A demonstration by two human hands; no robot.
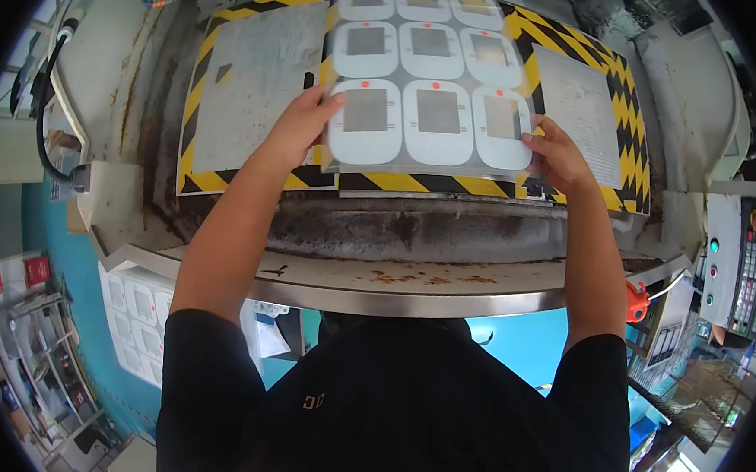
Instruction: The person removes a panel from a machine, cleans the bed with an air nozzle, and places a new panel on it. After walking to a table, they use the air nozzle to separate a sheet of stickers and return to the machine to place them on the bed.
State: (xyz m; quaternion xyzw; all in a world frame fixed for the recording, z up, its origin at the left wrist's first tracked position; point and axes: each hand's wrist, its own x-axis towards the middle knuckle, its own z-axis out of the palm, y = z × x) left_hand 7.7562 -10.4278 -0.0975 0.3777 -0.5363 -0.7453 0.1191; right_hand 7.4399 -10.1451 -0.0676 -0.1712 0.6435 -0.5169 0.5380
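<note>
Between my two hands is a clear plastic sheet [405, 80] printed with rows of white rounded panels, each with a see-through window and a small orange-red mark. My left hand [303, 123] grips its near left edge, the thumb lying on top. At the near right edge my right hand [560, 156] pinches the sheet, thumb above and fingers partly hidden. The sheet lies over or just above a machine bed [262, 82] edged with yellow-and-black striped tape; whether it touches the bed I cannot tell.
A rusty metal sill [408, 304] runs between my body and the bed. On the right stands a control panel [744, 267] with buttons, near a red-orange object [636, 301]. Similar printed sheets [137, 318] lie at lower left. A black cable [43, 120] hangs along the left wall.
</note>
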